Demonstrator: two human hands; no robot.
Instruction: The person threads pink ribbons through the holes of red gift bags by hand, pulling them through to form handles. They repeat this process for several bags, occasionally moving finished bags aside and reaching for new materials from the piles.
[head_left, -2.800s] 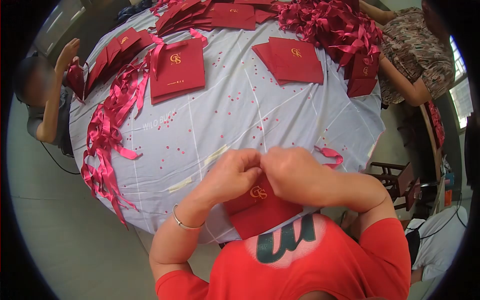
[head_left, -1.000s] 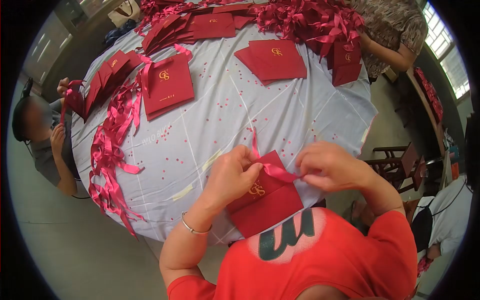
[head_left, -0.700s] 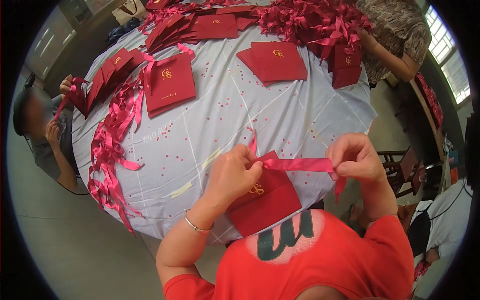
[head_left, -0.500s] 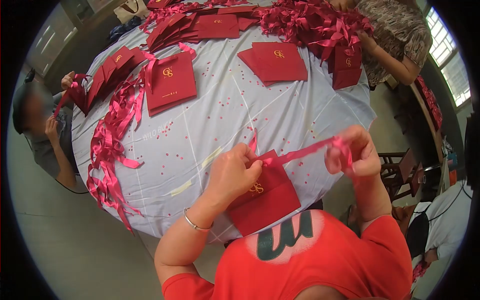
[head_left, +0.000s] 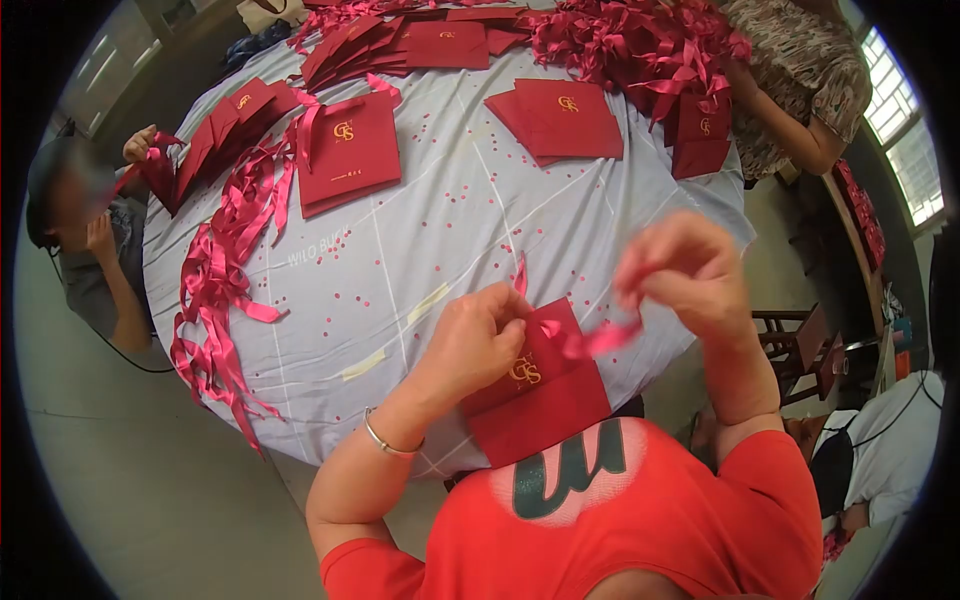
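Observation:
A red paper bag with gold lettering (head_left: 545, 410) lies at the table's near edge, against the red shirt. My left hand (head_left: 475, 340) is closed on the bag's upper left part, its fingertips pinched near the top edge. A pink ribbon (head_left: 600, 340) runs from the bag's top, sagging, up to my right hand (head_left: 685, 270). That hand is raised to the right of the bag, thumb and fingers pinched on the ribbon and slightly blurred. A short ribbon end (head_left: 521, 274) stands up beyond my left fingertips.
Pink ribbons (head_left: 215, 290) lie along the table's left side. Red bags (head_left: 350, 150) and another stack (head_left: 570, 120) lie farther back, near a large ribbon heap (head_left: 640, 45). A person at left (head_left: 90, 230) and one at back right (head_left: 800, 80) handle bags and ribbons.
My right hand has moved up and slightly left, and the ribbon, stretched taut before, now hangs slack. My left hand has stayed on the bag.

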